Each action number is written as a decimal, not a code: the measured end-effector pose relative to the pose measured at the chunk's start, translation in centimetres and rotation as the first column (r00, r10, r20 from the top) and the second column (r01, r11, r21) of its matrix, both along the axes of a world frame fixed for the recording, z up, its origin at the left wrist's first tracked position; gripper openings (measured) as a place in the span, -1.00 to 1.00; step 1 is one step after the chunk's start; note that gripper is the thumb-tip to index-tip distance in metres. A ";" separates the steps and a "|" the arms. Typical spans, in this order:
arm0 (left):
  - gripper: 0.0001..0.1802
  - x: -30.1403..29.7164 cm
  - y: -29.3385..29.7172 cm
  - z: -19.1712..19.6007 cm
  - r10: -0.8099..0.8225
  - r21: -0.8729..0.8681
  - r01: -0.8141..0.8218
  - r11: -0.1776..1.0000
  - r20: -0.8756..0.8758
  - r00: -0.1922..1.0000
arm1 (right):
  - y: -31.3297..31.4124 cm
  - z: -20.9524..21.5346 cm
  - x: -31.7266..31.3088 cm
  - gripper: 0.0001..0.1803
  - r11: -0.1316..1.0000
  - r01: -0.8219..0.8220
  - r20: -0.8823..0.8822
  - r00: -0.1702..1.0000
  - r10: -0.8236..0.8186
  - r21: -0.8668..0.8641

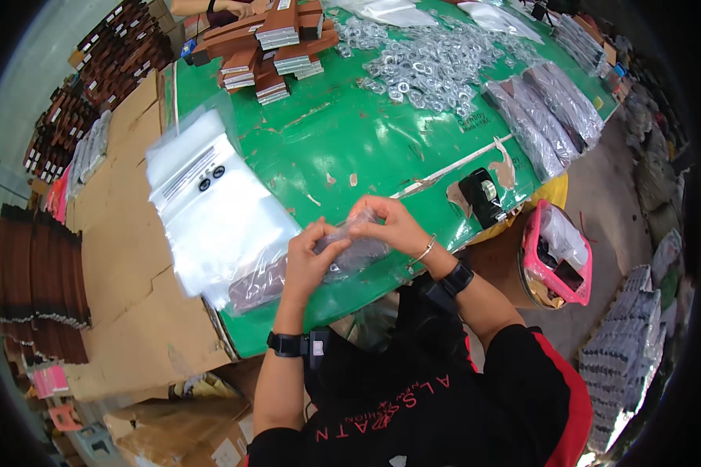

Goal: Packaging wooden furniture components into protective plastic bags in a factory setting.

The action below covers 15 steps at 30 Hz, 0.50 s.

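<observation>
In the head view, the wrapped brown package (356, 257) lies at the centre of the frame, flat on the near edge of the green table (327, 152). It is positioned beneath both hands and extends from them toward the lower left. The left hand (311, 257) is bent over the package, thumb and fingers gripping its clear film. The right hand (385, 224) is set opposite, slightly higher, and pinches the film between thumb and fingers; from where I stand, I cannot tell how tightly.

Containers: the pink basket (587, 272), right of centre, holds clear plastic (562, 236) and, below it, a dark flat object (568, 275). Left of the hands, clear plastic bags (226, 226) are stacked flat; the package's left end sits at their lower edge. At upper right, wrapped bundles (539, 117) lie side by side, each in clear film. At upper centre, small clear packets (428, 70) form a loose heap.
</observation>
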<state>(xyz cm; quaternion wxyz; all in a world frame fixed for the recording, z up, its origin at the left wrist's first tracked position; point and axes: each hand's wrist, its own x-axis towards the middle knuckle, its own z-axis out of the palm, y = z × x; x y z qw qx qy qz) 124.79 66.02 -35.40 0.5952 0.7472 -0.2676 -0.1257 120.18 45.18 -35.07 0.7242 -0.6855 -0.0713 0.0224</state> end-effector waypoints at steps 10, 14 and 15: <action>-0.83 -0.4 -0.3 0.4 0.015 -0.086 -0.005 0.996 0.119 0.993 | -1.0 0.7 0.5 -0.82 0.908 0.154 0.341 0.940 -0.014 -0.390; -0.84 -0.5 -0.2 0.5 0.018 0.005 -0.018 1.000 0.043 0.999 | -0.6 -0.5 0.4 -0.75 0.927 0.152 0.269 0.962 -0.058 -0.344; -0.84 -0.5 -0.3 0.5 0.019 0.005 -0.020 1.000 0.047 0.999 | -0.4 -0.4 0.5 -0.71 0.932 0.201 0.266 0.957 -0.119 -0.303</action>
